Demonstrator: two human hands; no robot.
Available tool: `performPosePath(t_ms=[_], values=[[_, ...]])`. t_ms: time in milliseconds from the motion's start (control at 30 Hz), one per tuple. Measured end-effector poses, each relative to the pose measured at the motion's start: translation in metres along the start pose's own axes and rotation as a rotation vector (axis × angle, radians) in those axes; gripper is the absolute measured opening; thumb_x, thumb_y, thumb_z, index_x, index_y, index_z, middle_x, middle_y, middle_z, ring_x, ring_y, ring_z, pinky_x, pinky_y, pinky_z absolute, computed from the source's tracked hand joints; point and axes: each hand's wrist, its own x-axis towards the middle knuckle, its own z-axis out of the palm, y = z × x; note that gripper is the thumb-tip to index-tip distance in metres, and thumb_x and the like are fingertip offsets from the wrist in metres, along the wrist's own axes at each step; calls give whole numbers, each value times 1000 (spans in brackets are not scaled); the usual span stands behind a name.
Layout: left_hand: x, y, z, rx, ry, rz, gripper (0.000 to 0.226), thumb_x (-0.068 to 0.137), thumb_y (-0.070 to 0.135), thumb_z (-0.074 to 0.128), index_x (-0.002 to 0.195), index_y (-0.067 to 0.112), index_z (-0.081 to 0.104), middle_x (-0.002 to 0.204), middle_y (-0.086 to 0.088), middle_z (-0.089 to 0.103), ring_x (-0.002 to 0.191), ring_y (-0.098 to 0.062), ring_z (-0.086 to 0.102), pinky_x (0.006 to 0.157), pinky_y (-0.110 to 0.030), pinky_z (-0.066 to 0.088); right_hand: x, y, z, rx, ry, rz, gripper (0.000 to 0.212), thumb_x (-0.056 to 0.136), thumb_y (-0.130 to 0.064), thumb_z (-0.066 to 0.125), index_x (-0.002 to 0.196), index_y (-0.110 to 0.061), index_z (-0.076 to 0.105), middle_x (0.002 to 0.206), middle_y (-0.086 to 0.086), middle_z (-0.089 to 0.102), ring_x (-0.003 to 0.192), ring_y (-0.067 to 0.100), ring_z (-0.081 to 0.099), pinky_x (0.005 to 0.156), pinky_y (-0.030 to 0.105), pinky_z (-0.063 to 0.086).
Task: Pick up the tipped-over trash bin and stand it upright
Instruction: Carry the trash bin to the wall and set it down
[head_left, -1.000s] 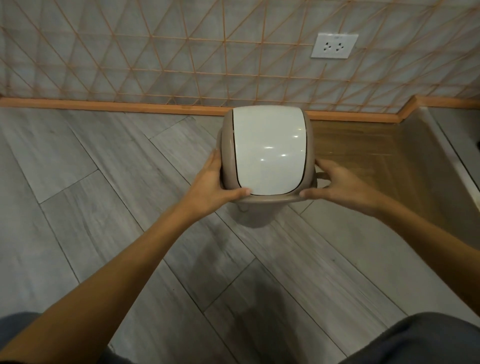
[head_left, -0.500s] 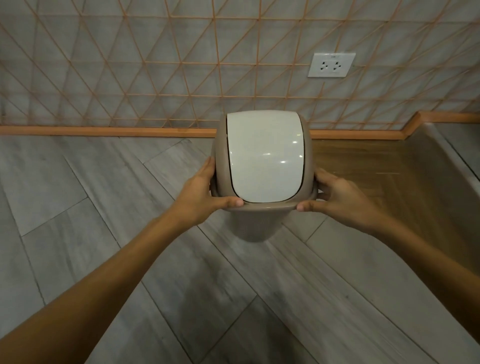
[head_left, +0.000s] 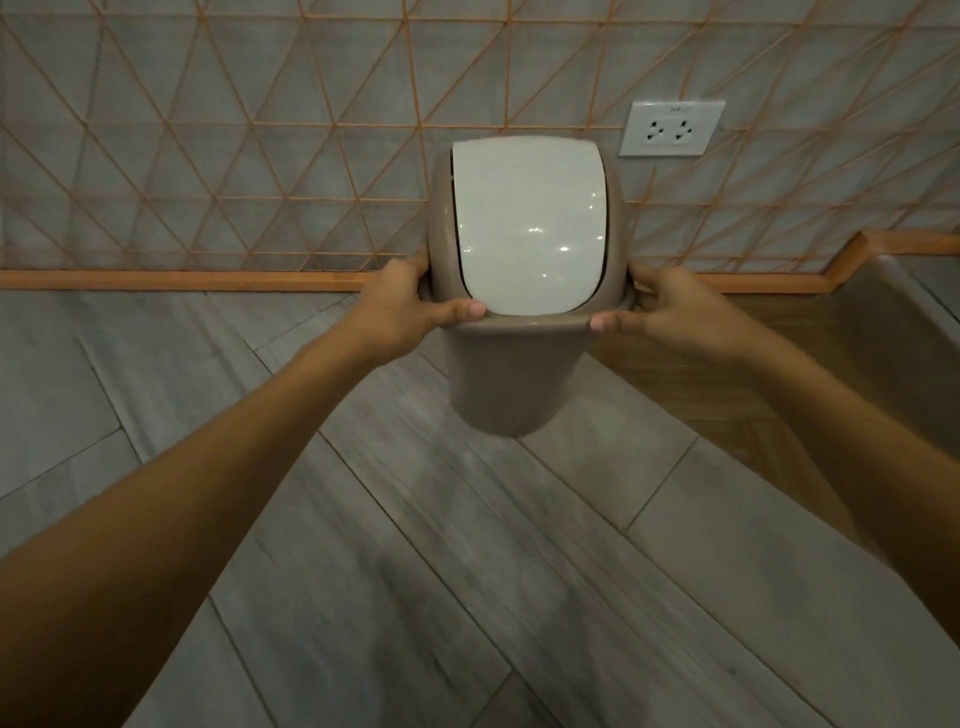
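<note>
Holding trash bin (head_left: 511, 384) by rim, left hand (head_left: 397, 306) and right hand (head_left: 675, 312) clamped either side, bin mid-air above floor (head_left: 467, 571). Lower base flat, keep level, release only once settled.

One trash bin (head_left: 511, 379), two hands, one wall socket (head_left: 671, 128)

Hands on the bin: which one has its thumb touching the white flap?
The left hand: its thumb tip reaches the white swing flap of the taupe plastic bin. The right hand thumb stays on the rim.
</note>
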Motion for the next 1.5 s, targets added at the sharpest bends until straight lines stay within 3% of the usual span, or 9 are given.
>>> performPosePath(t_ms=[133, 300, 433, 600, 700, 833, 1033, 1267, 1500], values=[[25, 2, -1, 54, 8, 5, 72, 75, 42, 75, 134, 8, 51, 124, -1, 60, 110, -14, 54, 86, -24, 43, 26, 1, -7, -66, 12, 2, 68, 82, -27, 70, 141, -11, 42, 127, -8, 51, 117, 8, 47, 96, 20, 36], [47, 3, 0, 136, 28, -62, 66, 77, 45, 73, 122, 0, 56, 112, -10, 63, 100, -24, 59, 77, -30, 49, 49, 6, -9, -133, 56, 48, 55, 83, -30, 70, 130, -7, 53, 127, 11, 62, 116, 25, 57, 96, 31, 44], [67, 3, 0, 132, 79, -72, 55, 80, 38, 72, 114, -5, 60, 111, -16, 65, 98, -26, 60, 79, -32, 49, 65, 2, -7, -129, 93, 64, 51, 84, -27, 69, 129, -7, 54, 117, 5, 62, 107, 19, 56, 85, 28, 41], [85, 5, 1, 166, 94, -125, 55, 81, 39, 71, 109, -7, 59, 95, -14, 56, 85, -21, 50, 71, -30, 44, 81, 5, -7, -108, 147, 113, 54, 80, -31, 72, 125, -7, 57, 121, 9, 64, 112, 26, 58, 96, 41, 48], [88, 7, 4, 150, 94, -162, 50, 84, 35, 69, 108, -7, 57, 89, -9, 52, 88, -22, 49, 70, -26, 39, 86, 6, -3, -90, 169, 135, 49, 82, -27, 70, 124, -6, 57, 119, 9, 63, 110, 26, 58, 94, 38, 48], [95, 4, 7, 108, 124, -146, 56, 84, 40, 68, 115, -5, 55, 118, -23, 57, 105, -34, 56, 81, -36, 45, 92, 5, 3, -117, 250, 155, 40, 87, -26, 65, 118, -3, 58, 116, 14, 63, 106, 29, 58, 86, 36, 47], [96, 4, 8, 120, 139, -146, 54, 85, 40, 66, 115, -4, 55, 103, -14, 54, 91, -24, 50, 79, -35, 46, 91, 2, 4, -131, 272, 164, 40, 88, -26, 64, 118, -1, 58, 117, 16, 63, 107, 30, 58, 89, 37, 48], [90, 12, 18, 111, 179, -195, 50, 92, 35, 60, 119, -6, 54, 117, -20, 57, 106, -31, 54, 83, -34, 43, 86, -6, 6, -156, 274, 202, 36, 89, -27, 62, 113, 1, 58, 110, 16, 61, 95, 27, 55, 74, 32, 39], [74, 17, 33, 5, 198, -255, 68, 100, 34, 43, 151, 1, 14, 151, -21, 32, 137, -38, 34, 112, -45, 30, 77, -20, 21, -198, 277, 284, 49, 97, -23, 48, 136, 6, 37, 135, 25, 50, 121, 40, 50, 89, 37, 43]])
